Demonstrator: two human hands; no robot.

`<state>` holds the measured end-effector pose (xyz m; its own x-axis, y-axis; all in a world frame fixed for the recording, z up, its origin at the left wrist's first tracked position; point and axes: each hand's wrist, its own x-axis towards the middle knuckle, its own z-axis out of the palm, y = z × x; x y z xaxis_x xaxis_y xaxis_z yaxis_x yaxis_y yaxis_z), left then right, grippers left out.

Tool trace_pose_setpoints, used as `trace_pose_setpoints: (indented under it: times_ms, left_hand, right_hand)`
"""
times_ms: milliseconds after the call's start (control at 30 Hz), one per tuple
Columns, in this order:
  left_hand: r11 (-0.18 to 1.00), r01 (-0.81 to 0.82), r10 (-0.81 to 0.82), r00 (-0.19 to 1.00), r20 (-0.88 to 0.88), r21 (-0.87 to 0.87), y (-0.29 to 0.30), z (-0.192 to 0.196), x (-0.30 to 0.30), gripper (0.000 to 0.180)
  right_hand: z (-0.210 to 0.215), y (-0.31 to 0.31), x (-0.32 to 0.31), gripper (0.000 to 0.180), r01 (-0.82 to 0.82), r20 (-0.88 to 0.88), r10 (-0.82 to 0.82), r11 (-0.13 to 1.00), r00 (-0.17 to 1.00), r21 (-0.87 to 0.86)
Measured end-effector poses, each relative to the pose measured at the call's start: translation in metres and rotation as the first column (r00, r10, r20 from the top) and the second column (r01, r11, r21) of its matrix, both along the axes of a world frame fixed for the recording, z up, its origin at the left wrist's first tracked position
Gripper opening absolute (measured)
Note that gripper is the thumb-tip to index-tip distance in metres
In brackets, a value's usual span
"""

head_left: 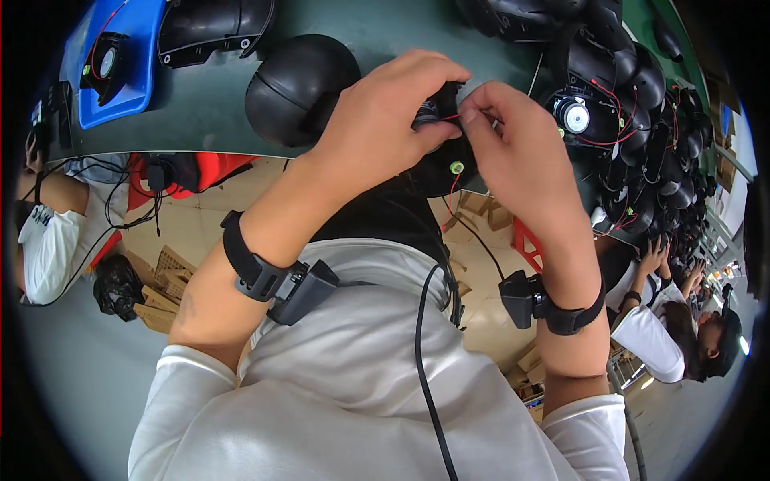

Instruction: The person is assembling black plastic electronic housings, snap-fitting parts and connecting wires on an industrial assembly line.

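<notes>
My left hand point(389, 108) is closed around a black plastic housing point(437, 175) at the table's near edge. Thumb and fingers of my right hand point(521, 140) pinch a thin red wire point(451, 118) just beside my left fingertips. A small round green-and-white part point(457, 167) shows on the housing, with another stretch of red wire hanging below it. My fingers hide much of the housing and the wire's end. Left of my left hand, a rounded black shell point(301, 90) rests on the green table point(385, 32).
At the far left is a blue tray point(144, 48) with a wired black part on it. A curved black cover point(216, 28) lies beside it. Rightward, a round speaker point(574, 116) sits among many piled black housings point(674, 160). Other people work along both sides.
</notes>
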<state>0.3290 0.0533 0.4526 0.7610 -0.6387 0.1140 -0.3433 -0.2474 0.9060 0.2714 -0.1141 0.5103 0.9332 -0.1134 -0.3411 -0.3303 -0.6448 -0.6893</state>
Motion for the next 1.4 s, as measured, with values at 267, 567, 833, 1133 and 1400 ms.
trace_pose_setpoints:
  times_ms: [267, 567, 833, 1133, 1400]
  left_hand:
    - [0.998, -0.017, 0.018, 1.000, -0.017, 0.053, -0.006, 0.003, 0.001, 0.046]
    - [1.000, -0.017, 0.016, 0.998, -0.060, -0.018, -0.003, -0.006, 0.001, 0.043]
    - [0.990, 0.074, -0.091, 0.986, -0.140, -0.122, 0.001, -0.020, 0.007, 0.042]
    - [0.992, 0.022, -0.090, 0.821, -0.564, -0.126, -0.015, -0.011, 0.013, 0.035]
    - [0.998, -0.001, -0.037, 0.777, -0.629, -0.061, -0.018, -0.005, 0.013, 0.035]
  right_hand:
    - [-0.007, -0.014, 0.001, 0.013, 0.071, -0.084, -0.057, 0.981, 0.995, 0.181]
    - [-0.024, -0.021, -0.006, 0.009, -0.016, 0.114, 0.001, 0.991, 0.993, 0.131]
    - [-0.044, -0.029, -0.011, 0.012, 0.111, -0.053, -0.098, 0.919, 0.994, 0.378]
    - [-0.049, -0.039, -0.019, 0.016, 0.354, -0.279, -0.237, 0.773, 0.931, 0.526]
    - [0.005, 0.006, -0.113, 0.025, 0.291, 0.152, -0.294, 0.956, 0.944, 0.045]
